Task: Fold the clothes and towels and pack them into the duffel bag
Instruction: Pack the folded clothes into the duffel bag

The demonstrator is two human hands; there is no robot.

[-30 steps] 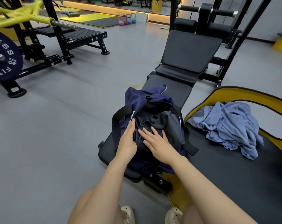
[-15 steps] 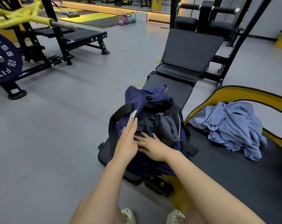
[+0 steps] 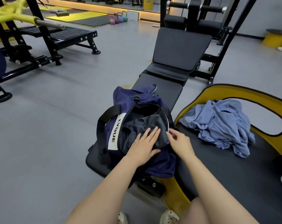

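Bench: the long black padded workout bench [image 3: 167, 88] runs away from the person, its backrest raised at the far end; the bag sits on its near end.
Mat: a black mat with a curved yellow rim [image 3: 243, 94] lies just right of the bench.
Duffel bag: the navy blue fabric duffel bag [image 3: 129, 101] lies open on top, with black webbing handles and a white side panel reading "LVQUE"; a white-piped edge curves along the right side of its opening.
Blue cloth: a light blue crumpled cloth heap [image 3: 221, 125] lies unfolded on the mat, near the bag but apart from it. Towel or garment, I cannot tell.
Grey garment: a dark grey soft garment [image 3: 145, 123] fills the bag's opening, bulging slightly above the rim.
Left hand: the left hand [image 3: 144, 143] lies palm down on the grey garment, fingers straight and slightly spread, pressing on it.
Right hand: the right hand [image 3: 179, 141] has its fingers curled at the bag's right edge, fingertips pinching the fabric beside the white piping.
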